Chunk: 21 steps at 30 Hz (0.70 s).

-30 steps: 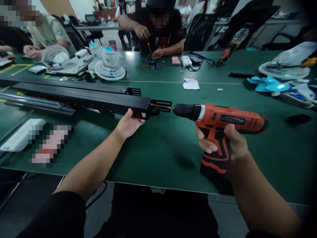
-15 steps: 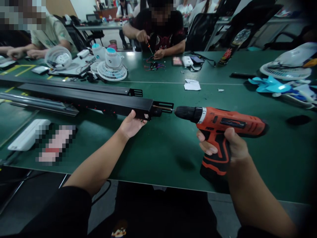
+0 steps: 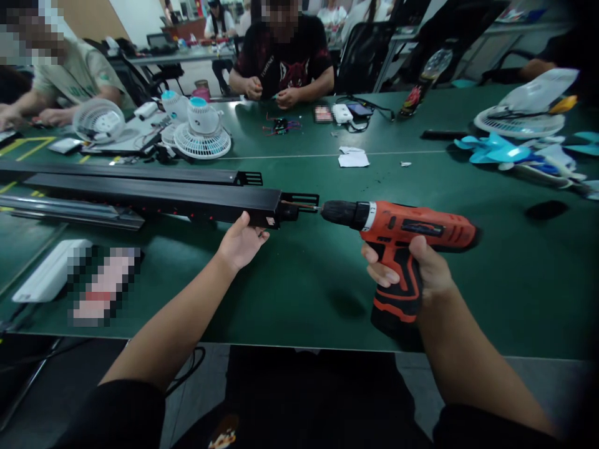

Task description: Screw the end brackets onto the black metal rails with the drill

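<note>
A long black rectangular bar [image 3: 187, 198] lies across the left of the table, its slotted end bracket [image 3: 306, 199] pointing right. Around its near lower edge, close to that end, my left hand [image 3: 242, 242] is closed, thumb on the front face and fingers underneath. My right hand [image 3: 421, 268] grips an orange and black cordless drill [image 3: 416, 224] by the handle, level above the table. The drill's thin bit reaches left into the bracket, toward the bar's end face; where its tip meets the bar is too small to tell.
Behind lies a second black bar [image 3: 196, 174]; in front, shiny metal strips [image 3: 70, 209]. A white power bank-like box [image 3: 51, 268] and a blurred-out phone [image 3: 105, 287] sit at left. Fan parts [image 3: 203, 134], blue fan blades [image 3: 496, 148] and a bottle [image 3: 423, 81] stand farther back. People sit opposite.
My view has shifted slightly, while both hands keep their holds and the drill stays lined up with the bar's end. The person opposite has lowered the screwdriver hand.
</note>
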Tool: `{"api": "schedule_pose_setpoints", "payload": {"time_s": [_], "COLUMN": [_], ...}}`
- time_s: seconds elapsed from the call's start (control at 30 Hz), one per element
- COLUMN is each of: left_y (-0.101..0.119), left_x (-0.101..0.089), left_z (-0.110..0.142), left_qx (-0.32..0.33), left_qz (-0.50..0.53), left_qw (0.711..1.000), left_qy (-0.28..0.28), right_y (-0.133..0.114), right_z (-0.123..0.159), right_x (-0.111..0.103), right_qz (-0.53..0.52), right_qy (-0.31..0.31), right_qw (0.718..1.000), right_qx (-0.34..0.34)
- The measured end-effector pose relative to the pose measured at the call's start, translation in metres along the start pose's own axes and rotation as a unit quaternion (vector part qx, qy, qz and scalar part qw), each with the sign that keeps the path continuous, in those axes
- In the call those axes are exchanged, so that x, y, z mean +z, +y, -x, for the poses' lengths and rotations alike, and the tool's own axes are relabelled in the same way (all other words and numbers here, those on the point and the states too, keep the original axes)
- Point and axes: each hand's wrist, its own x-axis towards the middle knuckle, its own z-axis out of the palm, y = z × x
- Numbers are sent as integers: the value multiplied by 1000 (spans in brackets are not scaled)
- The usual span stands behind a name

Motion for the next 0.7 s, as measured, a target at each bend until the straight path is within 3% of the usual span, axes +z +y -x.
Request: {"api": "schedule_pose_setpoints", "payload": {"time_s": [0.37, 0.7], "left_y": [2, 1], "left_x": [-19, -21], "left_z": [-4, -6], "left_qx": [4, 9], "left_qz": [-32, -29], "left_qw": [999, 999], "left_qy": [-6, 35], "right_y": [5, 8], "right_z": [-2, -1], "right_x": [-5, -6], "right_qz": [-17, -27], "right_qy": [-35, -12], "right_qw": [999, 1000], "right_qx": [-12, -4]}}
